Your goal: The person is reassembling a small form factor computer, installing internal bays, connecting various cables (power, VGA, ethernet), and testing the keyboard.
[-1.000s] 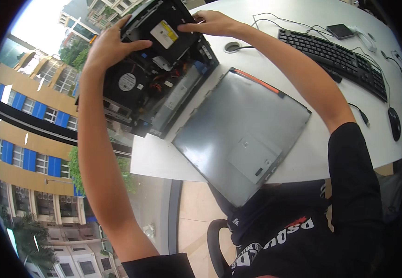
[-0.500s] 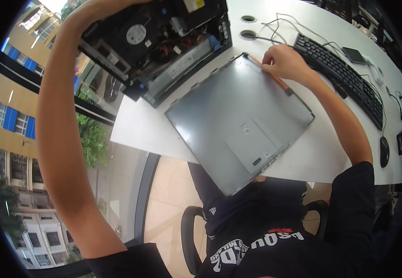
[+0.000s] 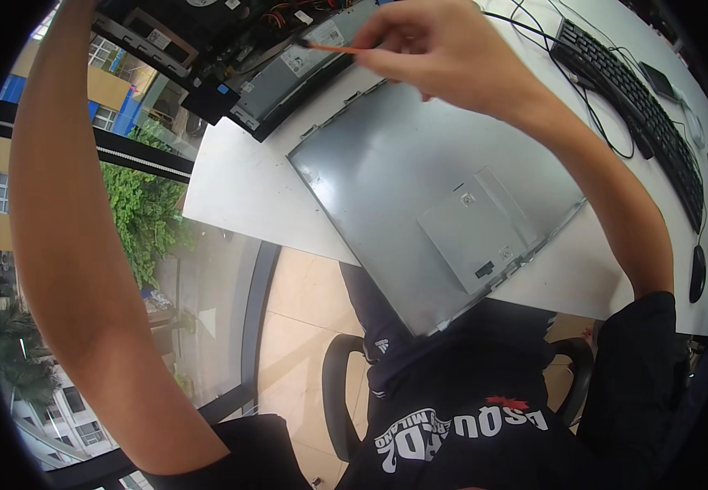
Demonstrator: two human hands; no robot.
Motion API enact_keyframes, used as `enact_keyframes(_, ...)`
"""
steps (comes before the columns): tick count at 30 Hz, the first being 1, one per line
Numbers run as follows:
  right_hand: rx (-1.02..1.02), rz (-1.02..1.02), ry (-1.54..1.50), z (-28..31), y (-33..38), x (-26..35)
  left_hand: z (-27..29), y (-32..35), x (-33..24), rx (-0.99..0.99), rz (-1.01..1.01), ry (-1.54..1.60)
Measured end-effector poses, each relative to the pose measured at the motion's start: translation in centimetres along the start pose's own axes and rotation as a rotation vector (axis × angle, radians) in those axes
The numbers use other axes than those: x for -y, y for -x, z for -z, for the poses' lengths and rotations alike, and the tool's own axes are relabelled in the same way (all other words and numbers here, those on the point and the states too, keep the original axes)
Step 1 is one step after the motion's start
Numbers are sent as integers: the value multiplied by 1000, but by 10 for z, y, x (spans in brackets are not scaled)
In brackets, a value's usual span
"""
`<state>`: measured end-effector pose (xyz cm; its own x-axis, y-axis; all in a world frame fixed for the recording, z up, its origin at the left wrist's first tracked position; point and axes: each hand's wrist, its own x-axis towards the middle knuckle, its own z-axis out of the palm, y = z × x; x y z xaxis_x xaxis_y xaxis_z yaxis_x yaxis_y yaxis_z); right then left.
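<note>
At desk edge: opened computer case point(image 3: 248, 49), cables, metal drive exposed.

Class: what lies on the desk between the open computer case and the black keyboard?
In the head view, the flat grey metal side panel lies between the open computer case and the black keyboard.

one keyboard point(image 3: 623, 98), one metal panel point(image 3: 435, 196)

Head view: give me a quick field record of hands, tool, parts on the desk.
right hand: right hand pinches a thin orange-handled tool, tip at the open black computer chassis
left hand: out of frame; left forearm reaches up past the chassis
loose part: flat grey metal side panel lies on the white desk, overhanging its near edge
far right: black keyboard, black mouse
</note>
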<state>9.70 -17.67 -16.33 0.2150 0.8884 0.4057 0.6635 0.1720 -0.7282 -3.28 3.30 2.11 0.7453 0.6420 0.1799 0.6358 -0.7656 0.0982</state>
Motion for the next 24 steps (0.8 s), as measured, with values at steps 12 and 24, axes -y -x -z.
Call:
enact_keyframes(12, -120, -8, -44, -86, -93, 6, -2, 14, -8, 77, -86, 210)
enact_keyframes(24, -283, -102, -25, -98, -108, 13, 3, 10, 8, 98, -97, 181)
